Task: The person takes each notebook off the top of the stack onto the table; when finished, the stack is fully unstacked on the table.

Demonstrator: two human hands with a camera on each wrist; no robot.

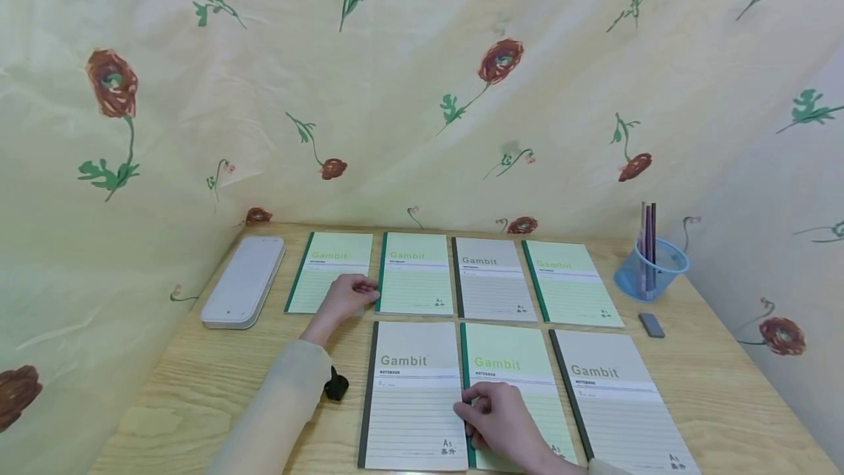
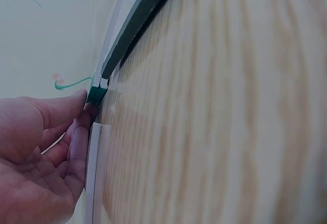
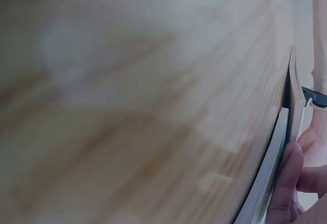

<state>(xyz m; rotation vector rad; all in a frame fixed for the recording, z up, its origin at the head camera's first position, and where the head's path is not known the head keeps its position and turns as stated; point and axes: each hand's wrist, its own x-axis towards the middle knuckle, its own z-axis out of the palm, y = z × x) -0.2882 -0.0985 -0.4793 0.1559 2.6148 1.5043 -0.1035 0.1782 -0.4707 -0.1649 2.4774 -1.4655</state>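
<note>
1. Wooden worktop (image 1: 719,387) is carrying seven Gambit notebooks in two rows, four along the far edge and three along the near edge, lying so close that any nudge to one is likely to be shifting its neighbour and spoiling the rows.

2. Sitting at the far left corner is a white case (image 1: 242,281); the far-left green notebook (image 1: 327,270) is lying just beside it, so a leftward slide could be knocking into it.

3. That far-left green notebook is where the left hand (image 1: 344,297) is working: the fingers are curling at its right edge, next to the second green notebook (image 1: 415,273). The left wrist view is showing fingertips (image 2: 82,113) pressing at the page edges, so pages could be creasing, or the neighbour's green spine could be getting caught and dragged along.

4. The near green notebook (image 1: 511,361), the middle one by the near edge, is under the right hand (image 1: 497,420), whose curled fingers are pinching at its left edge where it is touching the near grey notebook (image 1: 412,394). Catching both covers together is a risk here.

5. A blue mesh cup (image 1: 653,270) with pens is standing near the far right corner, well apart from both hands.

6. Just beside the left sleeve, a small black clip (image 1: 335,385) is sitting where the forearm could be sweeping it away.
</note>
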